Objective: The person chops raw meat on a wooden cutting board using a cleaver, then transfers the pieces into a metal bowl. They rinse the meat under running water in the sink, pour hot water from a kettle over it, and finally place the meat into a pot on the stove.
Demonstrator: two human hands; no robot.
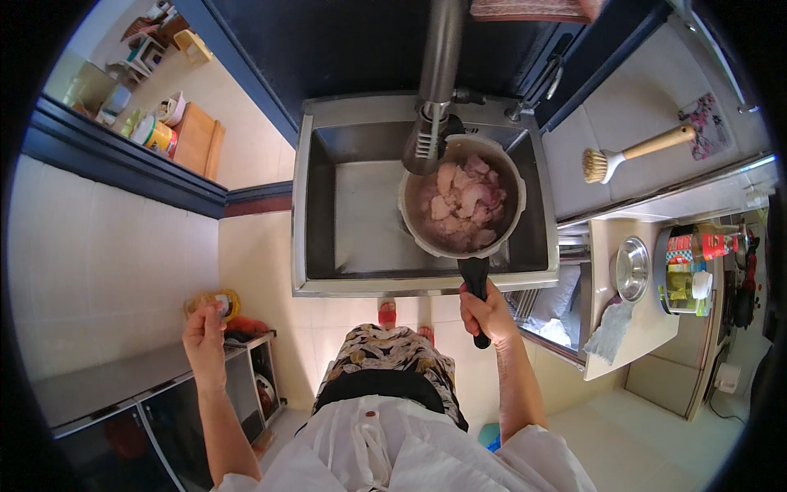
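Observation:
My right hand (pixel 489 313) is closed around the black handle (pixel 474 280) of a metal pot (pixel 409 215). The pot rests in the right part of a stainless steel sink (pixel 393 287) and holds pieces of raw meat (pixel 464 200). Over the pot's upper left rim hangs the metal faucet (pixel 424 144). My left hand (pixel 206 344) is raised at the left, away from the sink, its fingers curled; whether something small is between them cannot be told. Behind it, a yellow-rimmed container (pixel 230 304) partly shows.
A wooden-handled brush (pixel 658 142) lies on the tiled ledge at the right. Beyond it, a metal bowl (pixel 633 269) and a rack of bottles (pixel 687 292) stand on a counter. A low cabinet (pixel 129 375) runs along the lower left. A dark frame borders the sink's far side.

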